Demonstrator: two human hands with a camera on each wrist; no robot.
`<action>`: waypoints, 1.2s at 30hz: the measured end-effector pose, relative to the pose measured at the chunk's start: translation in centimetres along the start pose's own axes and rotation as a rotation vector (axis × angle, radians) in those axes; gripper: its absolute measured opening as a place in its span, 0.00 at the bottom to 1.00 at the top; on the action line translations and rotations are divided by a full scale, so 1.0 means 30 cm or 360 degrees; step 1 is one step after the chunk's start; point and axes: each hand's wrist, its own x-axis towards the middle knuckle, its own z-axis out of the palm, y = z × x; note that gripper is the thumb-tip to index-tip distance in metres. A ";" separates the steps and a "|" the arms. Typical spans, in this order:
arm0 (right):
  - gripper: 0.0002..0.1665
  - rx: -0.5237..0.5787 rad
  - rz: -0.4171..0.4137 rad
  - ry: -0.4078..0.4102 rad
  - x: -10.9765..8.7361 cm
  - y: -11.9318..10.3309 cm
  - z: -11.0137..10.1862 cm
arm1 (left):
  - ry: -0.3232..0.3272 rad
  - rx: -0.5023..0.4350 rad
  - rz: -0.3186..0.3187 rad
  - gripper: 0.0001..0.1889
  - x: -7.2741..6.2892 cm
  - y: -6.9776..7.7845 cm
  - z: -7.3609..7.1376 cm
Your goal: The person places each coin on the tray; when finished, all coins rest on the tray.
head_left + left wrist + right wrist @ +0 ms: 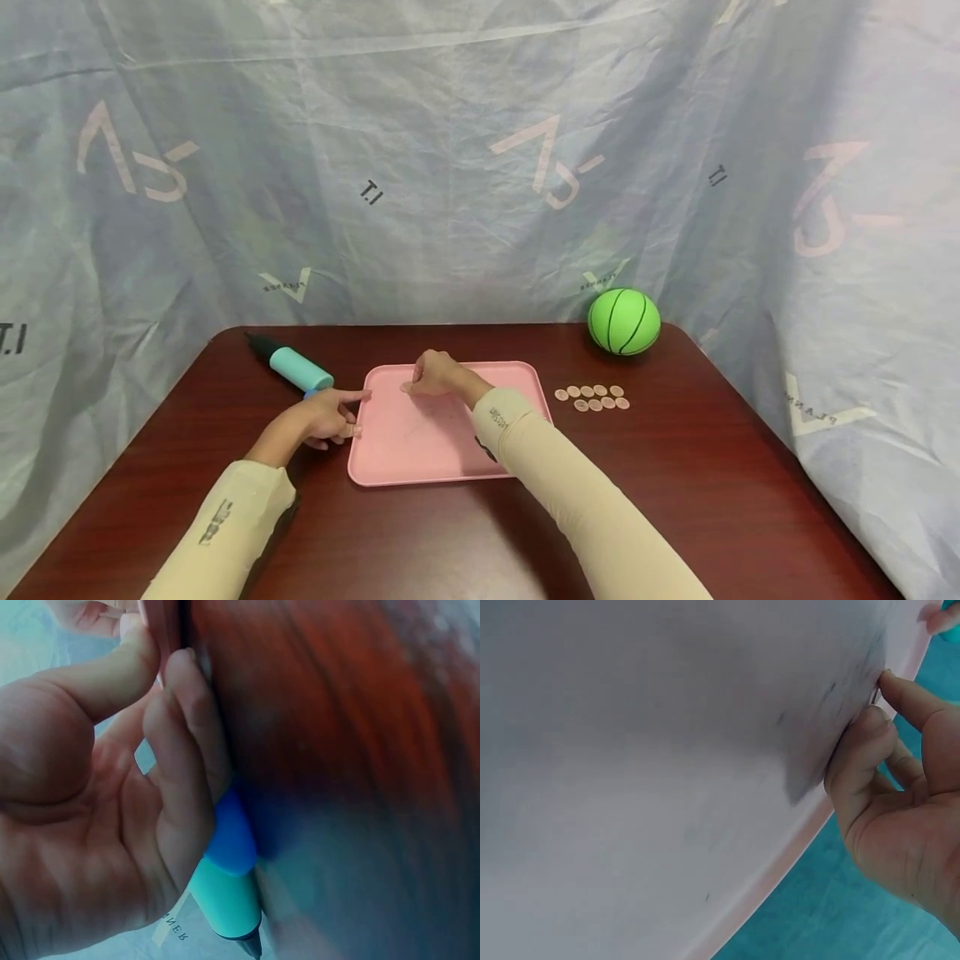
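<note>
A pink rectangular tray (412,454) lies on the dark red-brown table. At its left edge my left hand (324,414) holds the rim, with the index finger stretched along the far part and the thumb nearer me. In the left wrist view the thumb (112,679) is on one side of the rim and curled fingers on the other. My right hand (438,373) reaches over the tray's far left part and pinches a coin (406,387) between thumb and index finger. The coin's thin edge (874,694) shows in the right wrist view, close against the tray floor.
Several coins (596,405) lie in two rows on the table, right of the tray. Behind them sits a green ball (624,322) with black lines. A turquoise cylinder (298,367) with a black tapered tip and blue end lies beside my left hand. Grey printed sheeting (465,233) hangs behind.
</note>
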 end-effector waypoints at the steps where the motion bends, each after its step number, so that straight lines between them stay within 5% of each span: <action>1: 0.16 0.0001 0.0007 0.0004 0.002 -0.006 0.003 | 0.0001 0.0001 -0.0001 0.37 -0.002 0.002 0.001; 15: 0.18 -0.0054 0.0071 0.0032 0.015 -0.031 0.027 | 0.0005 0.0065 0.0005 0.36 -0.015 0.021 0.012; 21: 0.07 -0.0018 0.0063 -0.0036 0.003 -0.012 0.009 | 0.0014 0.0045 0.0004 0.36 -0.012 0.011 0.011; 27: 0.06 0.0005 -0.0061 -0.0077 -0.034 0.014 -0.035 | 0.0029 0.0048 0.0006 0.36 -0.018 0.010 -0.005; 36: 0.12 0.0045 -0.0338 0.0117 -0.165 0.123 -0.115 | 0.0019 0.0032 -0.0021 0.37 -0.024 0.019 0.000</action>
